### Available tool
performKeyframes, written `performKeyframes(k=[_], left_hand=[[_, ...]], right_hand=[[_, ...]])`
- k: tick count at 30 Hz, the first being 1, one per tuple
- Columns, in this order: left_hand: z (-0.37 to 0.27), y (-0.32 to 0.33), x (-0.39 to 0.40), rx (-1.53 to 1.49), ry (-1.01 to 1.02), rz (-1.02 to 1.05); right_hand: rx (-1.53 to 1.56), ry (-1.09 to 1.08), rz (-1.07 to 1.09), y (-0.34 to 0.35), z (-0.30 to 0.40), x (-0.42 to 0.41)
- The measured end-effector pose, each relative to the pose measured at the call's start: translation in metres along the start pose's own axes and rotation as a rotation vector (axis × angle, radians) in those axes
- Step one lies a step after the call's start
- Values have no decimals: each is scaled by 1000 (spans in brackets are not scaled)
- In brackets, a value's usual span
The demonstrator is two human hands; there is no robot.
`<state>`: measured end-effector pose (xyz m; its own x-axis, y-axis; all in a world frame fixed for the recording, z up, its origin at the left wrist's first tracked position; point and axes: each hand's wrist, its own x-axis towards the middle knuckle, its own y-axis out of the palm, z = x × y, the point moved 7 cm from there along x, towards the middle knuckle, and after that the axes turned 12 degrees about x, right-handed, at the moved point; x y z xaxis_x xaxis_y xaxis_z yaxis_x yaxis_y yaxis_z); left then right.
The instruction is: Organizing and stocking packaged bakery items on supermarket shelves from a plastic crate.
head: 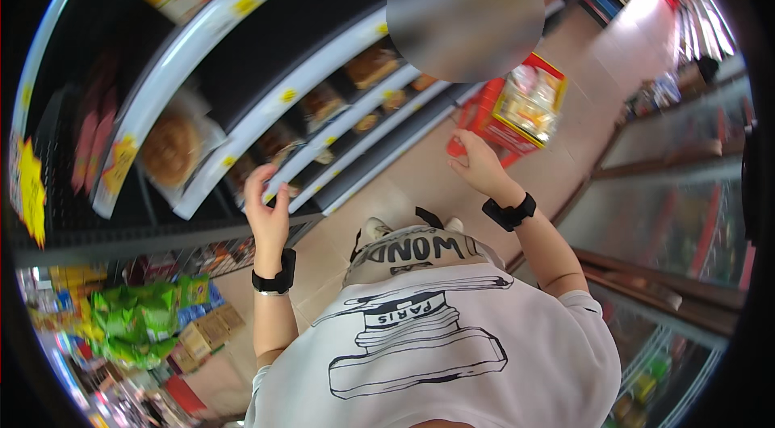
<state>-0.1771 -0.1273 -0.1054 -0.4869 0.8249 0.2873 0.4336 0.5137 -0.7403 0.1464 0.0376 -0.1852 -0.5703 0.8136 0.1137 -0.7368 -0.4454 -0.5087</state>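
My left hand (267, 216) is raised beside the front edge of a lower shelf (296, 161), thumb and fingers apart, with nothing seen in it. Whether the fingertips touch the shelf cannot be told. Wrapped baked goods (321, 106) stand blurred on the shelves there. My right hand (484, 164) hangs over the floor with loosely curled fingers, and no held thing shows. Just beyond it is a red support (478, 110), bearing a red and yellow display box (514, 131) of wrapped packets (536, 104). The hand overlaps the red support in view; contact is unclear.
On the upper left shelf lies a round wrapped bread or cake (171, 149). Green packets (133, 319) and cardboard boxes (209, 331) are at lower left. Glass-fronted cabinets (654, 204) line the right side. Tiled floor (399, 186) runs between. A blurred oval hides part of the shelving.
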Motion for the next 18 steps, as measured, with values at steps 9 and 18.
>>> performKeyframes(k=[9,18], left_hand=[[-102,217,-57,165,283,1143],[-165,298,-27,270,479,1109]], right_hand=[[-170,574,146,-110,-144,-163],[-37,830,58,-150,-220,-216]])
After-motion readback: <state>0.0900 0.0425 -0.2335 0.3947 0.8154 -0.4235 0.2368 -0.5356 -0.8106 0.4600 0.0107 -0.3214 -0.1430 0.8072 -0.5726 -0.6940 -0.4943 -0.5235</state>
